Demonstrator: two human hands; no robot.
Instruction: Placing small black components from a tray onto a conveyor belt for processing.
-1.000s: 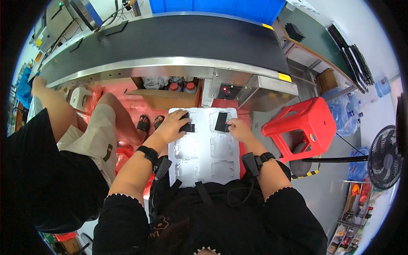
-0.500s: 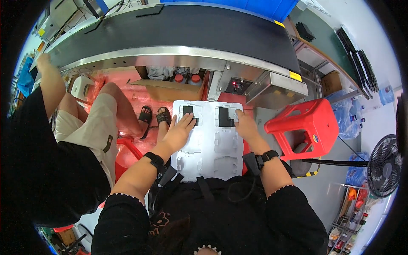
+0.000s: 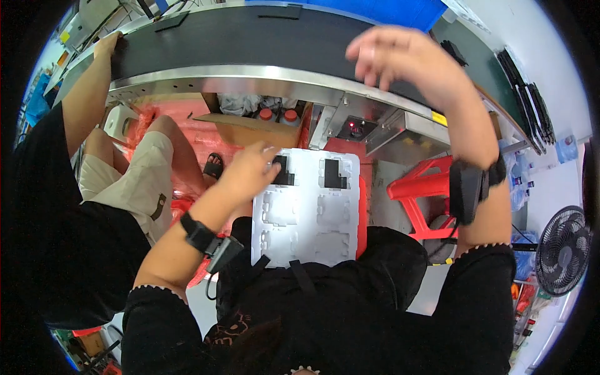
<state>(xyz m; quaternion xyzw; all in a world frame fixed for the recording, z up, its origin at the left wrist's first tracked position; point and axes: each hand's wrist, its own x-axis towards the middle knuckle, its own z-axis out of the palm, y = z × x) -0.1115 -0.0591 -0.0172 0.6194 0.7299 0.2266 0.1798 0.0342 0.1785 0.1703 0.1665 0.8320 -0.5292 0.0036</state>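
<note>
A white moulded tray (image 3: 305,209) with several shaped recesses rests in front of me at lap height. In its two far recesses sit flat black pieces, the left piece (image 3: 284,172) and the right piece (image 3: 335,174). My left hand (image 3: 247,172) is at the tray's far left corner, fingers apart beside the left black piece, holding nothing that I can see. Raised over the near edge of the black belt (image 3: 244,44), my right hand (image 3: 409,65) has its fingers spread and slightly blurred, with nothing seen in them.
Flat black pieces lie on the belt, one (image 3: 172,20) further left than the other (image 3: 278,11). A co-worker's hand (image 3: 107,45) touches the belt's left end. A red stool (image 3: 419,194), a fan (image 3: 562,251) and a metal box (image 3: 406,139) stand right. A cardboard box (image 3: 259,132) lies under the belt.
My right hand has left the tray's right edge and risen over the belt. My left hand has lifted and shifted left. Pieces on the belt appear further right; the co-worker's hand has reached the belt.
</note>
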